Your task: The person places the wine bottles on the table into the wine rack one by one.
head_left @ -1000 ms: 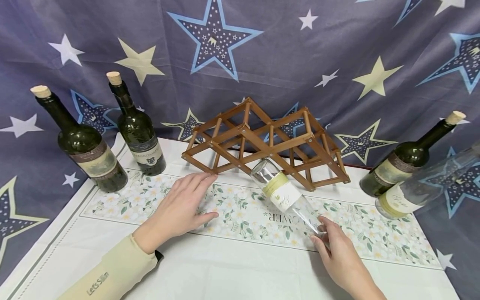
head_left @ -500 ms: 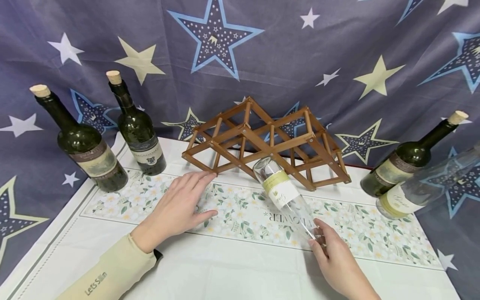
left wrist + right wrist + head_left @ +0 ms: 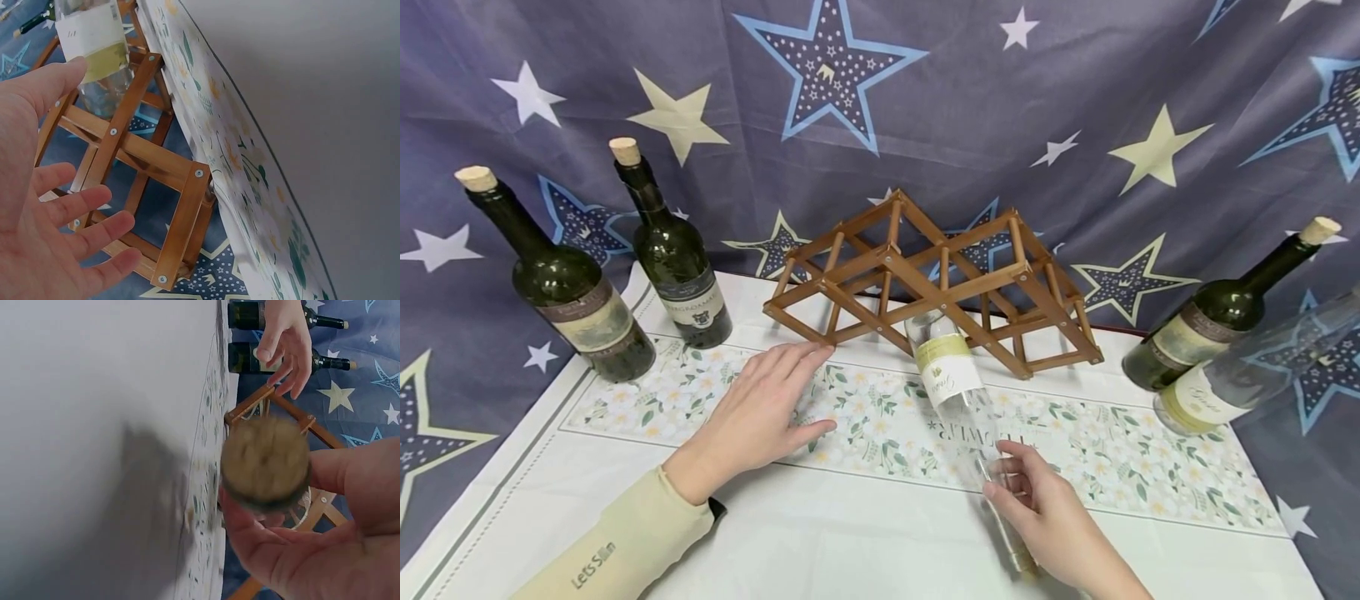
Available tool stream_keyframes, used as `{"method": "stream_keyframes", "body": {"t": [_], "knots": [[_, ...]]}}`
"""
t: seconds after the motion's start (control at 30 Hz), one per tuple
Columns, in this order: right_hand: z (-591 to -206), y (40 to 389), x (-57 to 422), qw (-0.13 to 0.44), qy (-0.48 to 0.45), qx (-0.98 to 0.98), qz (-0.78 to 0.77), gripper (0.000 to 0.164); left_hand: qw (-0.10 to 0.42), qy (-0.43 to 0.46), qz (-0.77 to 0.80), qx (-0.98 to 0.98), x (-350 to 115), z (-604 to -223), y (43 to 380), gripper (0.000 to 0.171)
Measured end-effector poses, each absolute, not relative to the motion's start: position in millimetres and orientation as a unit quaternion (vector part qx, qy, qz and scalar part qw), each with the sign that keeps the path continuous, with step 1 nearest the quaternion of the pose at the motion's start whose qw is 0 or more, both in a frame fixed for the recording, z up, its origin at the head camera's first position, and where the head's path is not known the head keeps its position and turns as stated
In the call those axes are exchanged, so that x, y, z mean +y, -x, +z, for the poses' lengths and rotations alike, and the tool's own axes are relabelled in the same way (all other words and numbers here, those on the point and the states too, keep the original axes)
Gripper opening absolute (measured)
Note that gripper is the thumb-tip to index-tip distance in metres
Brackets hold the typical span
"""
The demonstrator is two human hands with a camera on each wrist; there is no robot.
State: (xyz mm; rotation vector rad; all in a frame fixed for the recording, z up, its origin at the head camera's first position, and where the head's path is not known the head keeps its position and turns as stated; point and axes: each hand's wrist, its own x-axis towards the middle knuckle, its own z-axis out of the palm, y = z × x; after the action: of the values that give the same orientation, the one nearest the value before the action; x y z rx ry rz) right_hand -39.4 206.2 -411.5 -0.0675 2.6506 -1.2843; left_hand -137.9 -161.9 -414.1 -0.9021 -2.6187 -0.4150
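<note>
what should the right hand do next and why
Probably ease the clear bottle straight forward, deeper into the wooden rack: its base appears lined up with the lower middle opening, most of its body is outside, and the right hand holds it near the neck.

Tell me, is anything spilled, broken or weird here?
Nothing stands out: no spill or break shows. One clear bottle is tilted, but the right hand holds it, its base at the wooden rack.
</note>
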Motion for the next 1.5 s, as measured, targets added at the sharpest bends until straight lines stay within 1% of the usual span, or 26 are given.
{"method": "stream_keyframes", "body": {"t": [0.13,0.37,0.57,0.77,0.93,1.5], "knots": [[-414.2,44.9,198.9,0.105,0.023,0.882,-0.459,0.057,0.171,0.316,-0.147,-0.922,-162.5,-414.5,137.3,0.093],[-417.8,54.7,186.5,0.094,0.034,0.867,-0.489,0.059,0.170,0.314,-0.145,-0.923,-162.8,-414.3,137.1,0.094],[-419.2,62.2,175.7,0.113,0.010,0.844,-0.524,0.067,0.171,0.316,-0.143,-0.922,-163.6,-414.6,137.6,0.092],[-418.8,70.1,165.8,0.113,0.004,0.816,-0.566,0.070,0.172,0.318,-0.142,-0.921,-163.4,-413.2,137.2,0.092],[-419.3,77.2,158.4,0.105,0.001,0.804,-0.585,0.068,0.175,0.319,-0.141,-0.921,-163.1,-414.0,136.0,0.091],[-414.8,105.3,145.2,0.080,-0.018,0.773,-0.629,0.073,0.171,0.317,-0.142,-0.922,-162.2,-415.9,134.6,0.090]]}}
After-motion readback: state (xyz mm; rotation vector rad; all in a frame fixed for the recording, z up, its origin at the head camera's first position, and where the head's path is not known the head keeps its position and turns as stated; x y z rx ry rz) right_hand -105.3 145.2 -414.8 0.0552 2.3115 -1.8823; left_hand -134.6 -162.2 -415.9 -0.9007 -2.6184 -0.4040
